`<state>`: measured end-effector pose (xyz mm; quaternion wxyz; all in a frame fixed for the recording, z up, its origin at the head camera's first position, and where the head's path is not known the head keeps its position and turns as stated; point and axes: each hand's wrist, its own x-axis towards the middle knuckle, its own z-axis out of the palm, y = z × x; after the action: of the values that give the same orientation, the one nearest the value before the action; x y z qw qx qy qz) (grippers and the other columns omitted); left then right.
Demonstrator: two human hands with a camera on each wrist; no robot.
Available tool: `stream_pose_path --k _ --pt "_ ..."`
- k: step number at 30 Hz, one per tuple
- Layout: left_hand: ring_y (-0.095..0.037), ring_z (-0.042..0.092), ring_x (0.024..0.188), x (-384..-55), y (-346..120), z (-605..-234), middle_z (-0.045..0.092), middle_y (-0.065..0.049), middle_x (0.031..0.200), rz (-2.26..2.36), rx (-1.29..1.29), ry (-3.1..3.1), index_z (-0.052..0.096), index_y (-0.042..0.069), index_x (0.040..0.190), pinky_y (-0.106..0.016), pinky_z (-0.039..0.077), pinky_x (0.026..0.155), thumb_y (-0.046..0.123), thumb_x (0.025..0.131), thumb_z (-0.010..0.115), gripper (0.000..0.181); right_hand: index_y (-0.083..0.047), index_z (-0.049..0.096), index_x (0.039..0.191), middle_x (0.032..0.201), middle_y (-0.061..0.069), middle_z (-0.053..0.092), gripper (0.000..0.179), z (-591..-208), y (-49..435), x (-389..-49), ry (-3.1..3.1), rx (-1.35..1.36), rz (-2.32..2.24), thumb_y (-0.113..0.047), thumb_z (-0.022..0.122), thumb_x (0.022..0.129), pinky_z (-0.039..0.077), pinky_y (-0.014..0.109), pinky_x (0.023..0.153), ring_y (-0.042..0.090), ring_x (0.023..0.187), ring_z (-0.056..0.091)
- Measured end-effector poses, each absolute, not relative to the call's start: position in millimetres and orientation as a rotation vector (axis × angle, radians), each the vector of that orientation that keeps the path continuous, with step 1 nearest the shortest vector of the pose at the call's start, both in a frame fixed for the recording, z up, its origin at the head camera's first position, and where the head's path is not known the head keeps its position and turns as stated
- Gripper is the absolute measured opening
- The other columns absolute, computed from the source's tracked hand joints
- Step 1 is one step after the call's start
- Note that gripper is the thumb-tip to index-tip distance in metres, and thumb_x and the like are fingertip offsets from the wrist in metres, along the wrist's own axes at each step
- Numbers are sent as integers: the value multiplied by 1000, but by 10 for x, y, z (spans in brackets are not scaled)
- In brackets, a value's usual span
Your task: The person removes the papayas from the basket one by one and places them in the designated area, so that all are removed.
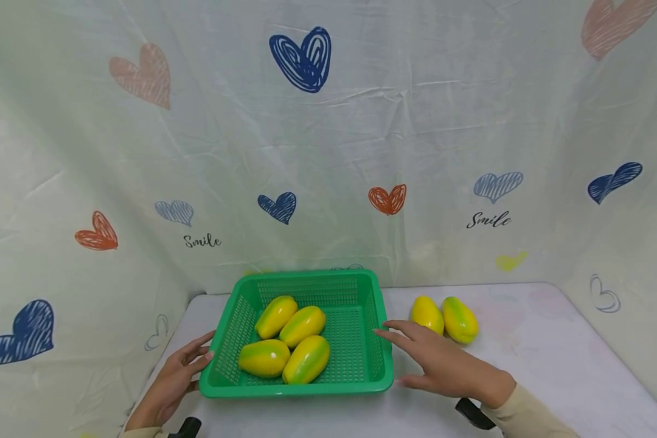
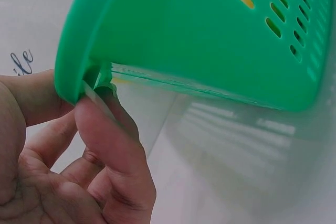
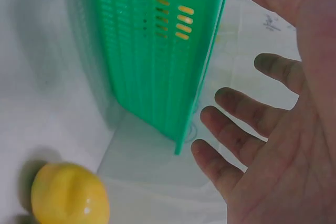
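Observation:
A green plastic basket (image 1: 361,316) with slotted walls stands on the table, with several yellow-green fruits, papaya-like in shape, among them one fruit (image 1: 306,360), in its left half. At the basket's left side my left hand (image 1: 170,377) grips the rim; the left wrist view shows the thumb (image 2: 113,140) below the lip and a finger over its outside. My right hand (image 1: 443,362) is beside the right wall, fingers spread and straight. In the right wrist view its fingertips (image 3: 210,114) look apart from the basket, and the palm holds nothing.
Two more yellow-green fruits lie on the table to the right of the basket, a left one (image 1: 427,313) and a right one (image 1: 460,320), just beyond my right hand. The white-covered table (image 1: 553,359) meets a heart-printed curtain (image 1: 328,140) at the back and sides.

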<state>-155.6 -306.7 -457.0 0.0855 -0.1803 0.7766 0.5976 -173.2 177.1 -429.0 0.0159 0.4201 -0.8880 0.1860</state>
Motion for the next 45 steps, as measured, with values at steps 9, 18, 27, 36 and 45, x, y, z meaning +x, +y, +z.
stream_pose_path --k 9,18,27,36,45 --pt "-23 60 80 -1557 -3074 -4578 47 -17 120 1794 -541 2309 35 13 143 -38 51 68 25 91 60 59 -26 32 144 142 5 35 74 -4246 1489 -1799 -2794 1357 521 -48 66 82 40 43 97 21 124 41" --pt "-23 60 81 -1562 -3068 -4577 47 -16 120 1814 -536 2300 36 14 143 -39 52 67 23 92 58 56 -23 35 143 140 6 38 69 -4154 1242 -1906 -2784 1460 503 -42 66 84 41 41 95 22 119 45" --pt "-22 58 81 -1551 -3072 -4582 47 -16 120 1802 -546 2304 37 14 143 -39 51 66 27 91 60 58 -16 38 141 137 7 40 65 -4118 1001 -2060 -2738 1606 431 -39 64 86 41 35 96 20 117 46" --pt "-22 58 81 -1542 -3069 -4588 48 -15 118 1811 -562 2297 38 14 142 -39 51 66 25 91 60 57 -17 41 139 135 8 42 62 -4130 735 -2175 -2763 1651 319 -41 64 86 40 34 96 19 118 46" --pt "-22 58 79 -1548 -3062 -4592 49 -15 117 1816 -567 2300 37 11 142 -39 51 64 25 91 60 58 -21 44 137 130 3 44 63 -4133 513 -2190 -2874 1578 160 -44 66 83 43 30 90 15 107 51"
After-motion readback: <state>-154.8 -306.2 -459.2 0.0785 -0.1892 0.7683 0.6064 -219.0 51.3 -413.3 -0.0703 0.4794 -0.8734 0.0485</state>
